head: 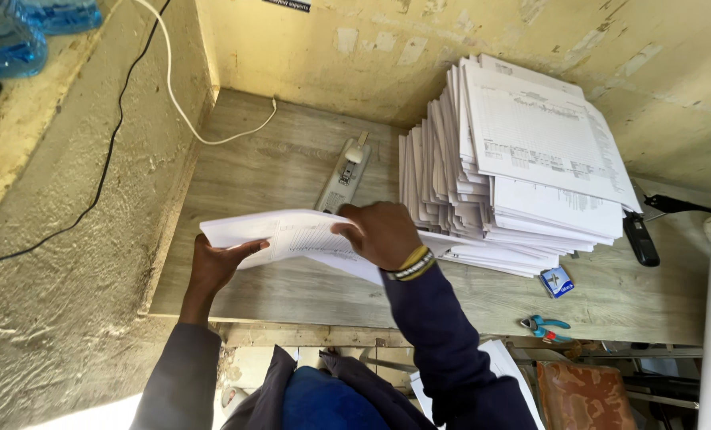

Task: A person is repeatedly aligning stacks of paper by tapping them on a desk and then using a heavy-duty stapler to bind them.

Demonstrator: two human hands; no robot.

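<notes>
Two hands hold white printed paper sheaf, flat, slightly fanned.

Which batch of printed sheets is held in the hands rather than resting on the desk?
The thin sheaf held by left hand and right hand; the tall stack rests against the wall.

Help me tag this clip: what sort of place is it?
Probably a small office or print-shop corner: a tall stack of printed sheets and a grey stapler sit on a wooden desk, against worn yellow walls.
</notes>
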